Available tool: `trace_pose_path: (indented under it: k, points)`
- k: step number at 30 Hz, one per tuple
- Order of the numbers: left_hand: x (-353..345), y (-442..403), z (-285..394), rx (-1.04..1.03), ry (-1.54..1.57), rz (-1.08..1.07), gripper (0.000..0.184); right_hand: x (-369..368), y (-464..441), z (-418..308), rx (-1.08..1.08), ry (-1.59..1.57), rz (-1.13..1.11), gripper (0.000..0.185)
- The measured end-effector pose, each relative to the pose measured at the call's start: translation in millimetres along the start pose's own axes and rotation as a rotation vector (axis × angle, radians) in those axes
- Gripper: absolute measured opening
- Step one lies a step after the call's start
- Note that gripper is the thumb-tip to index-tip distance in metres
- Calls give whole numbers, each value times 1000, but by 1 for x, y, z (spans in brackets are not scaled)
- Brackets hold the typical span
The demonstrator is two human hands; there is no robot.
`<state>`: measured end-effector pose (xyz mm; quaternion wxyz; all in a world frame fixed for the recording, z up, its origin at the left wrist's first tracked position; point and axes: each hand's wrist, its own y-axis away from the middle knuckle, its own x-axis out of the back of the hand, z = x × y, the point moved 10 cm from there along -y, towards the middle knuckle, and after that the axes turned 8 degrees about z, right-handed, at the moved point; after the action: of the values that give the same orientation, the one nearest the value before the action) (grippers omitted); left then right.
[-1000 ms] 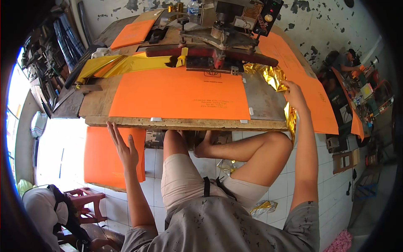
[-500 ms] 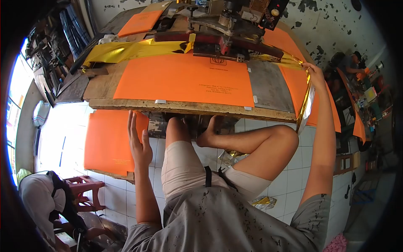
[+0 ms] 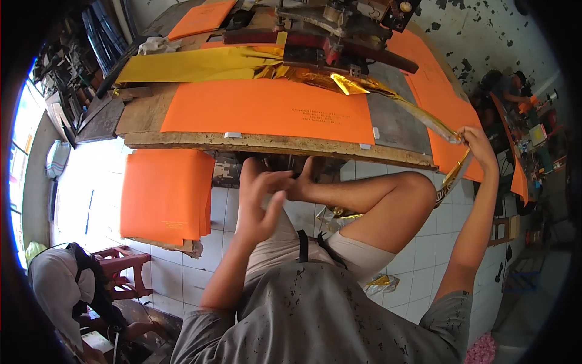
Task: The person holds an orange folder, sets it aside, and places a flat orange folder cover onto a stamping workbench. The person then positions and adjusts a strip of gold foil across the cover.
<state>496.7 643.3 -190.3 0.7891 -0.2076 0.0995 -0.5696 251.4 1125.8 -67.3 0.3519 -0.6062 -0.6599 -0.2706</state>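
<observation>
At right of frame, pinching gold foil [image 3: 424, 114] w/ right hand [image 3: 480, 147], w/ thumb & fingertips pressed together on narrow, bunched stretch. Dangling below that, w/ loose tail close to bent knee [image 3: 413, 189]; can't tell if touching. At lower centre, holding left hand [image 3: 257, 213] up in air over lap, w/ fingers loosely spread & nothing in grip; bit blurred.

Re foil: wide & fairly flat at upper left, wrinkled nr press [image 3: 333, 48] at upper centre, twisted thin toward right edge of frame. Note orange sheet [image 3: 267, 115] at centre, flat on table [image 3: 279, 147], w/ top edge partly under foil & white tabs [image 3: 232, 134] along lower & right edges.

Could tear at thin twisted stretch if tugged hard or sideways, given flimsy look. Could also snag on press's underside or front edge, w/ so much crumpling close by. Might drag orange sheet askew, off its tabs, if caught on top edge. Might trap tail btwn knee & table edge too, w/ any careless leg shift.
</observation>
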Motion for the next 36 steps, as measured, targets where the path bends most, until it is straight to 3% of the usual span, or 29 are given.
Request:
trace_pose_path:
  k: [2,7,11,15,21,24,36]
  points:
    - [-42,-6,12,52,16,-170,31,-5,37,-6,-54,7,-65,27]
    - [-142,5,-4,288,483,-479,48,8,122,-17,-11,89,-63,22]
    - [-176,9,-2,488,756,-532,63,13,187,-37,147,62,-38,18]
    - [-184,26,-18,585,949,-438,59,-6,237,-43,133,44,25,16]
    - [-175,39,-13,607,1024,-404,49,-30,272,-24,-11,13,55,26]
    - [-173,44,-14,607,896,-465,45,-35,277,-11,-28,-20,80,28]
    - [-168,38,2,510,897,-461,44,-40,274,11,-83,-40,85,25]
